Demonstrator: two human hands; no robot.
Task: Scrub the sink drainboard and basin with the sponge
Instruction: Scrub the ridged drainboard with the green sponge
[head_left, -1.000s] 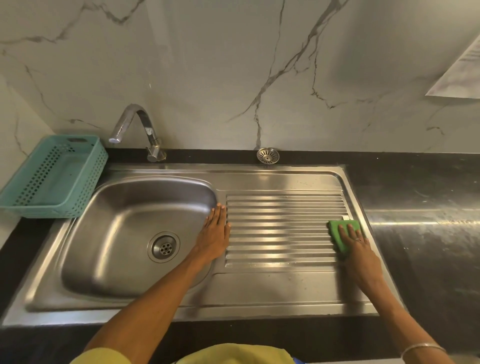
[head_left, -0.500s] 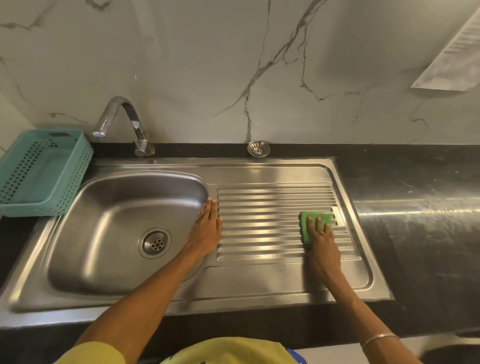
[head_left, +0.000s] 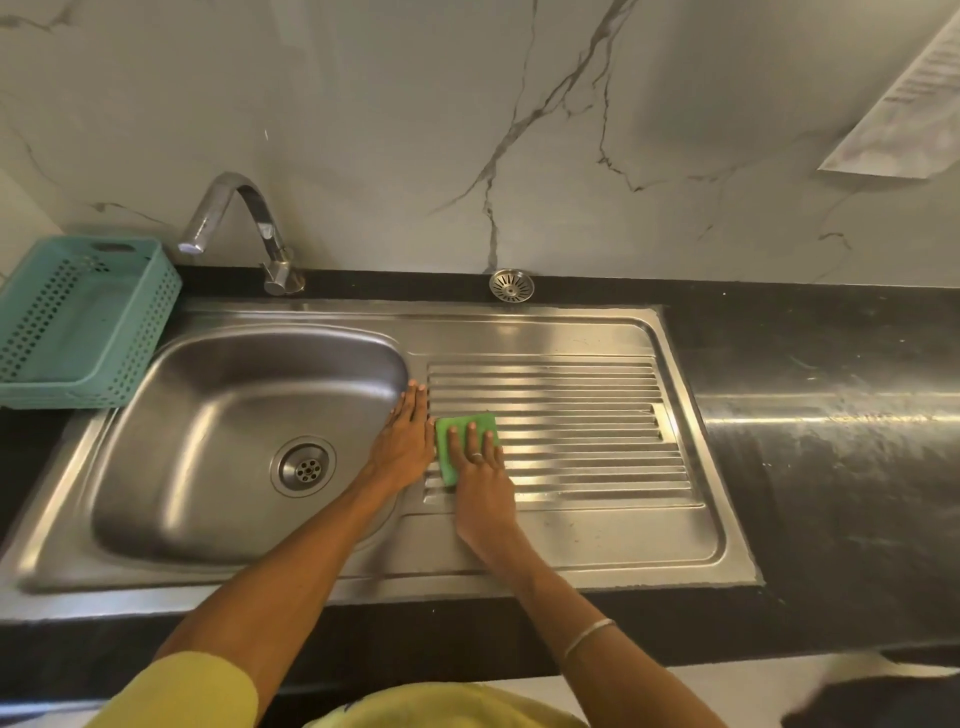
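The right hand (head_left: 480, 480) lies flat with straight fingers pressing the green sponge (head_left: 464, 447) onto the left end of the ribbed drainboard (head_left: 571, 441), while the left hand (head_left: 405, 447) rests open just beside it on the strip between drainboard and basin (head_left: 234, 441). The sponge looks light, soft and squashy, probably best driven by a flat palm on top or pinched by its long edges, and the steel may be slick. The paper (head_left: 904, 98) on the wall carries print too blurred to read; no brand shows.
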